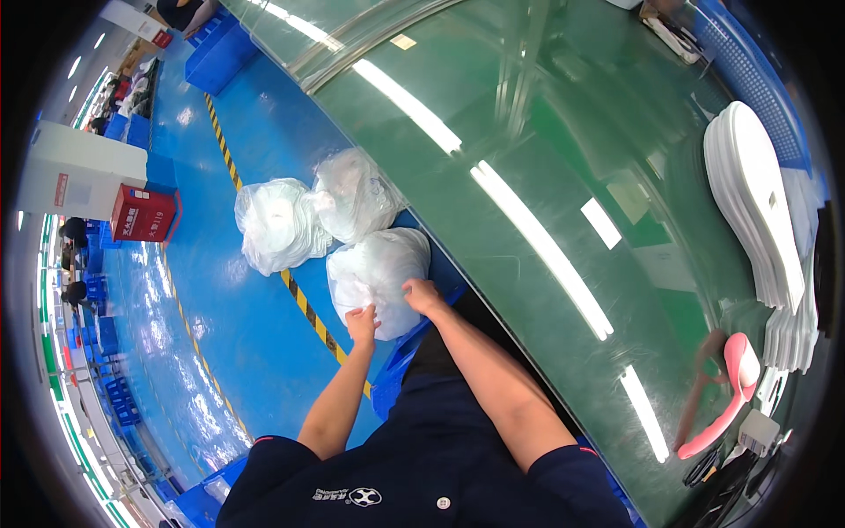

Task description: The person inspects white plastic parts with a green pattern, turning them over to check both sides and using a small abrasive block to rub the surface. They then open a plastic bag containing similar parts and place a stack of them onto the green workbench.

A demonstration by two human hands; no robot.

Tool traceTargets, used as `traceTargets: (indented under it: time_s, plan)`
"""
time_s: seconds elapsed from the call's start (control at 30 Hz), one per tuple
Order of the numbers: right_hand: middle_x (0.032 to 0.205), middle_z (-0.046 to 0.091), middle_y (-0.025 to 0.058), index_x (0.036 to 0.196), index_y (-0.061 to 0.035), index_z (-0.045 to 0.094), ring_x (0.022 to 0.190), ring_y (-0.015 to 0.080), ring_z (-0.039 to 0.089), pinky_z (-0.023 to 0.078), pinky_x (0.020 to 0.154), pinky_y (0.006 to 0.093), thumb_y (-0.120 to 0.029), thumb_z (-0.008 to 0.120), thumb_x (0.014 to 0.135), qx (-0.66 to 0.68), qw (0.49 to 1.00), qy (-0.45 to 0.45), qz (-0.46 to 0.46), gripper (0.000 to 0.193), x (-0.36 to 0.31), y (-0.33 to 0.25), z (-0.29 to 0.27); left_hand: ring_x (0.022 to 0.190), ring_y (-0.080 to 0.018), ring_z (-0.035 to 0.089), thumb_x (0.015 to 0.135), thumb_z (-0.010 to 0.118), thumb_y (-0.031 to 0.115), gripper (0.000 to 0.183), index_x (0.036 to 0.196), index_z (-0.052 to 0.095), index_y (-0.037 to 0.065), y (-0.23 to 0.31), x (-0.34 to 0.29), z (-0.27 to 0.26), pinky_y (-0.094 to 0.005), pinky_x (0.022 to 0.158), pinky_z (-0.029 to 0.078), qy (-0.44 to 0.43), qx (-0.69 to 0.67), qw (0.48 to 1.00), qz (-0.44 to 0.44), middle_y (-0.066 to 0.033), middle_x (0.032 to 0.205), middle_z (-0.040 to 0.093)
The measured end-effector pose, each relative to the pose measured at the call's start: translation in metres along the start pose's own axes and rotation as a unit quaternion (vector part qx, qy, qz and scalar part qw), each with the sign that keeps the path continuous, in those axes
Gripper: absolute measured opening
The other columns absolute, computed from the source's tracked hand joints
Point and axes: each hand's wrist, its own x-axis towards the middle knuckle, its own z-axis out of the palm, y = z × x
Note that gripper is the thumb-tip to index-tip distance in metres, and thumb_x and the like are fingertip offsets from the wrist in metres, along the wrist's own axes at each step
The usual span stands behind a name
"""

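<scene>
Both my arms reach forward to a clear plastic bag [380, 264] packed with white items, which rests over a blue bin [407, 348] beside the table. My left hand [362, 325] has its fingers closed on the bag's near left side. At the near right side, my right hand [422, 297] pinches the bag too. Two more filled plastic bags stand just beyond on the floor: one at the left [277, 224], the other against the table edge [354, 195]. What exactly fills the bags cannot be made out.
A green-topped table [493, 273] runs along my right. On it lie stacked white flat pieces [748, 194], a pink handheld item [735, 387] and a blue basket [748, 62]. Left are the blue floor [264, 352], a red box [145, 213] and a far blue crate [220, 57].
</scene>
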Motion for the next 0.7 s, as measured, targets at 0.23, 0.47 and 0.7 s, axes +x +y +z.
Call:
traceTargets:
  time_s: [0.23,0.47,0.7]
  plan:
    - [0.094,0.063,0.0124,0.1,-0.0095,0.061,0.091,0.0271,0.059,0.046,0.081,0.0355,-0.015,0.056,0.073,-0.024,0.999,0.007,-0.021,0.028,-0.004,-0.003,-0.005,0.073,-0.0193,0.055,0.066,0.07,0.018,0.036,0.092,0.05,0.002,-0.012,0.028,0.033,-0.0311,0.061,0.047,0.117,-0.127,0.985,-0.011,-0.0118,0.083,0.058]
    - [0.095,0.063,0.013,0.1,-0.0087,0.061,0.092,0.0278,0.059,0.046,0.081,0.0354,-0.013,0.055,0.073,-0.037,0.999,0.035,-0.005,0.028,0.004,0.011,0.004,0.068,-0.0205,0.051,0.066,0.067,0.018,0.026,0.081,0.052,0.003,-0.005,0.046,0.03,-0.0326,0.064,0.042,0.206,-0.082,0.974,0.045,-0.0095,0.076,0.056]
    - [0.094,0.063,0.0126,0.1,-0.0083,0.061,0.091,0.0277,0.059,0.046,0.081,0.0359,-0.014,0.056,0.074,-0.032,0.999,0.024,-0.003,0.028,0.008,0.016,0.008,0.073,-0.0295,0.05,0.067,0.058,0.014,0.018,0.077,0.049,0.003,0.03,0.022,-0.032,-0.0394,0.066,0.04,0.03,0.352,0.862,0.364,-0.013,0.073,0.054]
